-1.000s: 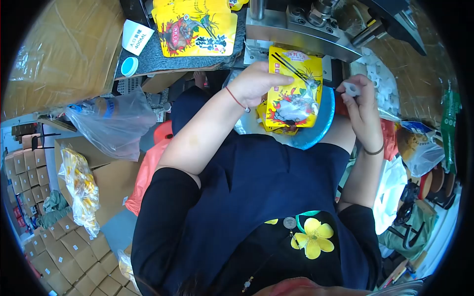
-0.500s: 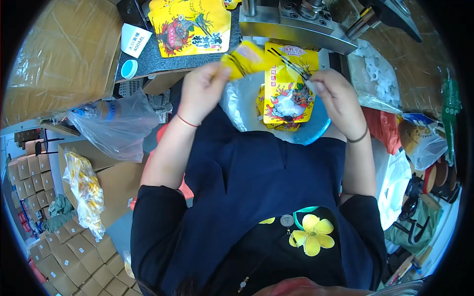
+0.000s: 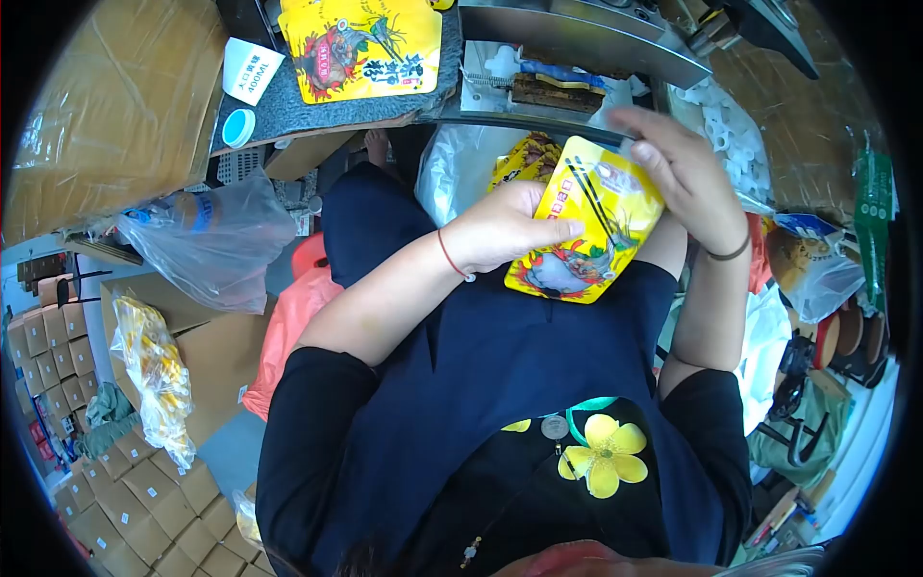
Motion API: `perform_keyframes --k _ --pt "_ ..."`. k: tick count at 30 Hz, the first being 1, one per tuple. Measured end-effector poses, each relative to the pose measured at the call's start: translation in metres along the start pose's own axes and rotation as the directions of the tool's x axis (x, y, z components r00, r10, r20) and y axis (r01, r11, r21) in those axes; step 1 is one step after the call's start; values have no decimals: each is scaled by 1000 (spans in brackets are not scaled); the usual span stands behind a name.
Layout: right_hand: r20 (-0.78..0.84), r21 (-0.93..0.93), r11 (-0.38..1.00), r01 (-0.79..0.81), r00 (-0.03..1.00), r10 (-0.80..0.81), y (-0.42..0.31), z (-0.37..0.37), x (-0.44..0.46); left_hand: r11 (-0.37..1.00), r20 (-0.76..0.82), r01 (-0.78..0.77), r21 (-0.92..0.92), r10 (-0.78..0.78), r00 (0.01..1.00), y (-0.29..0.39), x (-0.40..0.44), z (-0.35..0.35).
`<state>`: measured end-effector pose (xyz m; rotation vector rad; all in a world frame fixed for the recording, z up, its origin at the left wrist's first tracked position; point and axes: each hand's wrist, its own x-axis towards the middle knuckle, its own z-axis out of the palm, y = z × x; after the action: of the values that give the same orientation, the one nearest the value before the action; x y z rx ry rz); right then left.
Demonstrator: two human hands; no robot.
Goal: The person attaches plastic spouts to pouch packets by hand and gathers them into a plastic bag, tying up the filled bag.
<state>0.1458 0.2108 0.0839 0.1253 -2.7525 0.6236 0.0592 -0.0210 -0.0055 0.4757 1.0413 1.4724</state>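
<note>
L hand point(image 3: 505, 226)'s grip has the pouch point(image 3: 586, 240) pinched, thumb on top, over the lap point(image 3: 538, 337), prob so its top corner's steady by R hand point(image 3: 687, 183); can't tell if R's holding anything. Stack point(image 3: 361, 53)'s on the counter point(image 3: 279, 123), w/in reach tbh.

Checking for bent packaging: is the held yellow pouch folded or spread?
Spread: the yellow pouch in the left hand shows nearly its whole printed front, no fold visible.

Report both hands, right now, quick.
Left hand: closed on a yellow pouch, thumb on its printed face.
Right hand: at the pouch's upper end, fingers partly blurred; whether it grips anything cannot be told.
</note>
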Motion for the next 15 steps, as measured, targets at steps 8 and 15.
perform_keyframes --k 8,15 --pt "42 -537 767 -351 897 440 120 -9 -30 988 -190 -77 -131 51 980 46 33 -35" --pt "-103 -494 809 -318 946 309 154 -6 -60 99 -92 -15 995 961 262 73 6 -94"
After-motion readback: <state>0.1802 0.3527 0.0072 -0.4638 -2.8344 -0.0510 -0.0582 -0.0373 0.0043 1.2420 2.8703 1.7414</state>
